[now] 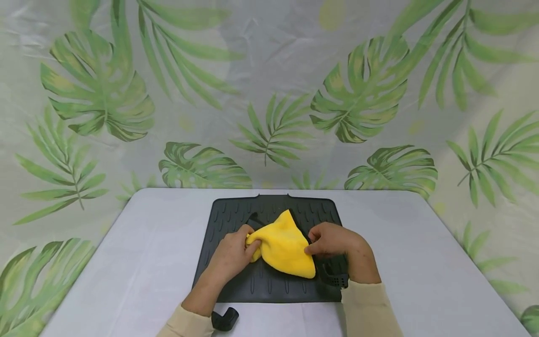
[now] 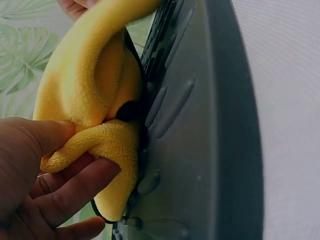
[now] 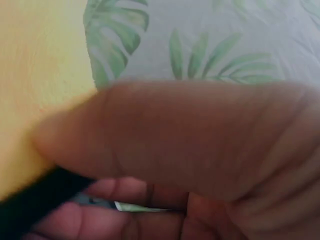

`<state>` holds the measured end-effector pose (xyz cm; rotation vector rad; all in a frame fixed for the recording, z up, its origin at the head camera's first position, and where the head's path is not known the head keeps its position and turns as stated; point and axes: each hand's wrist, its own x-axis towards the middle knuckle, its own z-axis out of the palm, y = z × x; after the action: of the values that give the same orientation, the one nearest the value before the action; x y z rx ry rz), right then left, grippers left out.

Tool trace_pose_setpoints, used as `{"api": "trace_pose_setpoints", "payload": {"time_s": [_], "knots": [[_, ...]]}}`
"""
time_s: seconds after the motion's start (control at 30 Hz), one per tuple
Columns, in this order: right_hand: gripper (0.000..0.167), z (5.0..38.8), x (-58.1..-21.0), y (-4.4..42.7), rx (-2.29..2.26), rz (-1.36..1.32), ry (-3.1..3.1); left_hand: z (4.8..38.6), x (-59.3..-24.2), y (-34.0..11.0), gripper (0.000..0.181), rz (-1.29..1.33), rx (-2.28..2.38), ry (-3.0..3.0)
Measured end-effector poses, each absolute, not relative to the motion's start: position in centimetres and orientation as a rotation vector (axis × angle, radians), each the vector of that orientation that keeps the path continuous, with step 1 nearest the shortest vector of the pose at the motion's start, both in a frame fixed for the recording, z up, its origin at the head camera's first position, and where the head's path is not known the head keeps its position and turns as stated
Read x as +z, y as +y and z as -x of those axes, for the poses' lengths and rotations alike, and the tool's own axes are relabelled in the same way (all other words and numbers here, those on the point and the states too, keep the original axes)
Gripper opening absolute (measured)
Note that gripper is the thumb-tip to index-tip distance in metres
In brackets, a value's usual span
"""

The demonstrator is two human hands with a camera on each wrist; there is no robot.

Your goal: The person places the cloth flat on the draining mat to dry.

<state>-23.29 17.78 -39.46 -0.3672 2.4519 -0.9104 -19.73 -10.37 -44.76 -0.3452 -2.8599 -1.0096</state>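
A yellow plush cloth (image 1: 284,245) with black edging is held up between both hands, over a black ribbed mat (image 1: 278,294). My left hand (image 1: 231,256) pinches its left end, where the fabric bunches into folds. In the left wrist view, thumb and fingers of the left hand (image 2: 65,192) grip a fold of the cloth (image 2: 75,95) beside the mat's rim. At the cloth's right edge, my right hand (image 1: 337,239) pinches it. The right wrist view has that hand's thumb (image 3: 175,132) pressed on the yellow fabric (image 3: 40,65), black edging beneath.
The mat lies on a white table (image 1: 139,262). A dark object (image 1: 254,219), its kind unclear, shows behind the left hand. Black wrist devices (image 1: 225,319) sit at both wrists. Behind the table hangs a leaf-patterned curtain (image 1: 278,56).
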Motion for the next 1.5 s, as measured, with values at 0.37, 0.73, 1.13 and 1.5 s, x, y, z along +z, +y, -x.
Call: {"api": "trace_pose_setpoints", "payload": {"time_s": [0.37,0.73,1.13,1.5], "knots": [[0.024,24.2,-39.8,17.6,-0.815,0.339,2.796,19.4,-43.6,-10.5,0.028,0.385,-1.172,-2.906],[0.034,24.4,-40.0,18.5,-0.827,0.267,2.783,19.5,-43.1,-11.2,0.044,0.345,-1.144,-2.947],[0.042,23.6,-40.2,19.9,-0.713,0.329,2.539,19.5,-44.2,-11.4,0.045,0.399,-0.798,-3.038],[0.063,23.9,-40.2,19.4,-0.733,0.354,2.665,19.5,-44.8,-11.4,0.034,0.305,-0.788,-3.031]]}}
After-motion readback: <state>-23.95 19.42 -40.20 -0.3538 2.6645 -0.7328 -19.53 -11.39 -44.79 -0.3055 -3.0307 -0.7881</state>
